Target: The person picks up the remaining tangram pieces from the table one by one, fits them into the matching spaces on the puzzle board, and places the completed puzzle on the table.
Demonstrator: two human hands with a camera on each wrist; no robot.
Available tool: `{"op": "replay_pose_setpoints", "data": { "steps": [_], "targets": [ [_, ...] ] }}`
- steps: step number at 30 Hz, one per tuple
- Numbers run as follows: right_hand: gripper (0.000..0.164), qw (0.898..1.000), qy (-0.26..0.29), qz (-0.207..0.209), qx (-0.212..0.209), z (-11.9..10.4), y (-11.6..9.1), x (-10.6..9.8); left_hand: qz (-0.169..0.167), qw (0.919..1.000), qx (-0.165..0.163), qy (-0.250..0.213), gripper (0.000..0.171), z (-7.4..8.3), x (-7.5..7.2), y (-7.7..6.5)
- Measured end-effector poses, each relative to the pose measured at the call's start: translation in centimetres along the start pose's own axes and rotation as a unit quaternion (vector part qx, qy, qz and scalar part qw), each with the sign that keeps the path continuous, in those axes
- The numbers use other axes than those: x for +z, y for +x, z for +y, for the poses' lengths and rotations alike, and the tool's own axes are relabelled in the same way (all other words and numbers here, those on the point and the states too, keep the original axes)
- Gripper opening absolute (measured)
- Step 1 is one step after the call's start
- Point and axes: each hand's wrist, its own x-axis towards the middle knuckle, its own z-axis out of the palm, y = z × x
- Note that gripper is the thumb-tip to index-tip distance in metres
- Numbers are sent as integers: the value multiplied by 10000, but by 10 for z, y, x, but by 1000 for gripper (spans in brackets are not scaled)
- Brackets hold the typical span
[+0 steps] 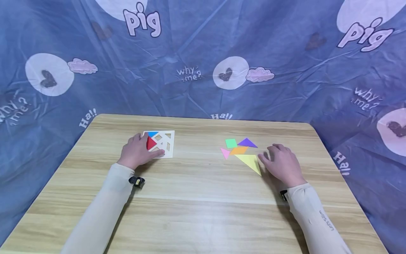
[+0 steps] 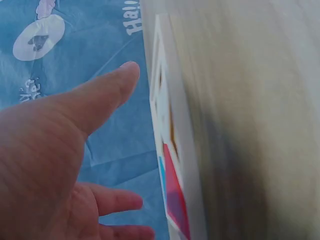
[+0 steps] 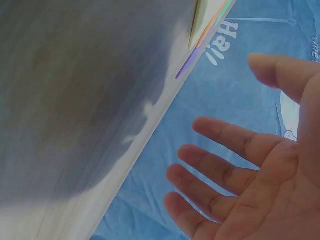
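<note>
White and flat, a board with cut-out openings lies on the wood-grain table, and every place here is taken from it. At its left edge is the left hand, with the thumb stretched along over its near side. That hand's fingers are spread apart and relaxed, and it has hold of nothing; whether it touches the board cannot be told. Within the board's left part lie a red piece, partly covered by the hand, and a blue piece just beyond the red one. Wood shows through openings to the right of these.

Well to the right of the board, a loose group rests on the table: a pink triangle nearest to it, then a green square, an orange parallelogram, a purple triangle and a large yellow triangle. Farther from the board than all of these is the right hand, near the yellow triangle, its fingers parted and slightly bent, grasping nothing. Blue printed cloth hangs beyond the board, behind the table's far edge.
</note>
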Motion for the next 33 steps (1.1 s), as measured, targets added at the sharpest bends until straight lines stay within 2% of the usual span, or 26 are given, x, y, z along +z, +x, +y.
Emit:
{"op": "replay_pose_setpoints", "data": {
  "steps": [4, 10, 21, 29, 33],
  "targets": [
    [49, 9998, 56, 155, -75, 1, 0, 0, -84, 9996, -211, -184, 115, -1, 3, 0],
    [45, 9998, 32, 138, -139, 2, -1, 0, -171, 9986, -444, -214, 119, -3, 6, 0],
    [47, 9999, 107, -54, -76, 4, 1, -2, -200, 9992, -351, -62, 112, -4, 7, 1],
    [48, 9994, 132, -312, -36, 3, 2, -2, -270, 9991, -316, 92, 109, 5, 5, -2],
    [48, 9996, 118, -193, -175, -1, 4, -2, -334, 9988, -278, 203, 108, 8, 6, -4]
  ]
}}
